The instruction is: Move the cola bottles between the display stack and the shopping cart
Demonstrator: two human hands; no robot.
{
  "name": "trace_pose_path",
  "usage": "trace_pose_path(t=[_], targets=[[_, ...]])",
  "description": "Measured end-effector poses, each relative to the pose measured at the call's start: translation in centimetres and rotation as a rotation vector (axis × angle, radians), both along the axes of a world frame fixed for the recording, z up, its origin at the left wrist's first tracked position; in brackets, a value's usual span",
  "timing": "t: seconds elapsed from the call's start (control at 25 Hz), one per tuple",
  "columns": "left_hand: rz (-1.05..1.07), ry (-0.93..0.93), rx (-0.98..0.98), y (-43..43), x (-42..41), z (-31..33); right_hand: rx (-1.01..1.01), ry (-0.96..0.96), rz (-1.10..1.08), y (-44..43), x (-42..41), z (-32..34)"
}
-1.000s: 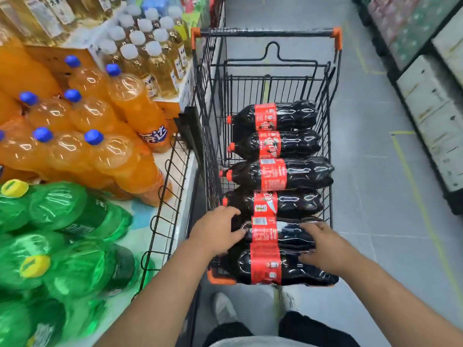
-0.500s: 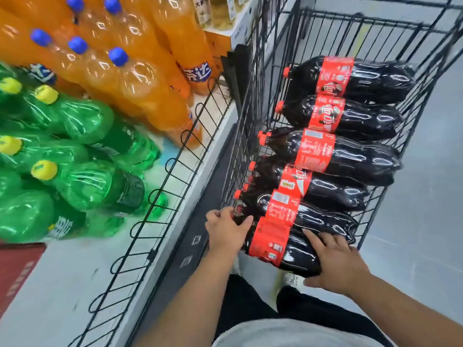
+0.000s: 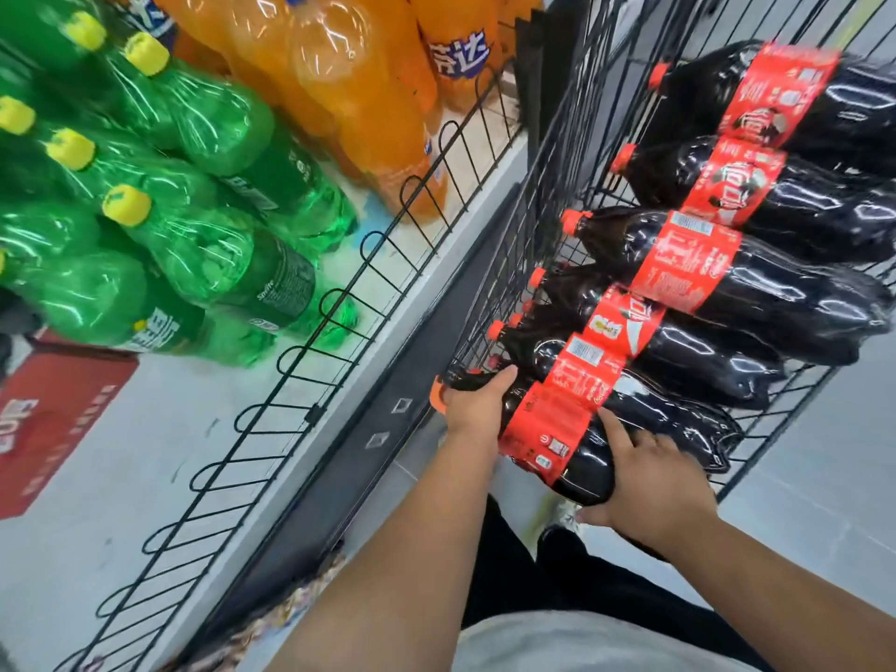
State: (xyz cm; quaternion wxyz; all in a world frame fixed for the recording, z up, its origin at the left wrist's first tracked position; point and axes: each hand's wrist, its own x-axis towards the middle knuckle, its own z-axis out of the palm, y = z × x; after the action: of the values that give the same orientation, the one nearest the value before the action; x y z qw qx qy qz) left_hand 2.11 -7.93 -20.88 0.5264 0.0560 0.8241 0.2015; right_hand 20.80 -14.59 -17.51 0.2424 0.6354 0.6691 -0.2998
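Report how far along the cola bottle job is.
Done: at least five cola bottles lie stacked in the cart. In hand: left hand and right hand grip the nearest bottle at the cart's near end. Left: set it down; whether into the cart or onto the shelf, I cannot tell.

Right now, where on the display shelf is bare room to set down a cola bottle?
Free: the pale shelf floor between the red box, the green bottles and the wire fence. Crowded: farther back, green and orange bottles lie stacked; the cart is packed with cola bottles.
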Motion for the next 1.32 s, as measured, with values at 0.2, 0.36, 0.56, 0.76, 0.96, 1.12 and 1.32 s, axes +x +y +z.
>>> trace_pose_path(t=[0.2, 0.36, 0.56, 0.76, 0.96, 1.12, 1.32], targets=[[0.079, -0.116, 0.085, 0.0, 0.0, 1.5, 0.032, 0.043, -0.019, 0.1, 0.5, -0.3], [0.067, -0.230, 0.166, 0.1, -0.2, 2.5, 0.075, 0.108, -0.093, -0.2, 1.1, 0.1], [-0.069, -0.327, 0.264, 0.5, 0.6, 5.2, 0.116, 0.289, -0.285, -0.7, 1.6, 0.9], [-0.110, -0.287, 0.458, 0.0, 1.0, 7.4, 0.219, 0.508, -0.401, -0.5, 1.0, 3.3], [-0.086, -0.305, 0.661, -0.5, -0.7, 10.8, 0.298, 0.664, -0.419, -0.2, -1.2, 6.0], [-0.078, -0.347, 0.839, -1.4, -3.3, 13.6, 0.331, 0.785, -0.421, 0.0, -4.0, 8.8], [0.012, -0.352, 0.959, -3.6, -7.1, 16.5, 0.362, 0.915, -0.414, -0.6, -8.9, 12.6]])
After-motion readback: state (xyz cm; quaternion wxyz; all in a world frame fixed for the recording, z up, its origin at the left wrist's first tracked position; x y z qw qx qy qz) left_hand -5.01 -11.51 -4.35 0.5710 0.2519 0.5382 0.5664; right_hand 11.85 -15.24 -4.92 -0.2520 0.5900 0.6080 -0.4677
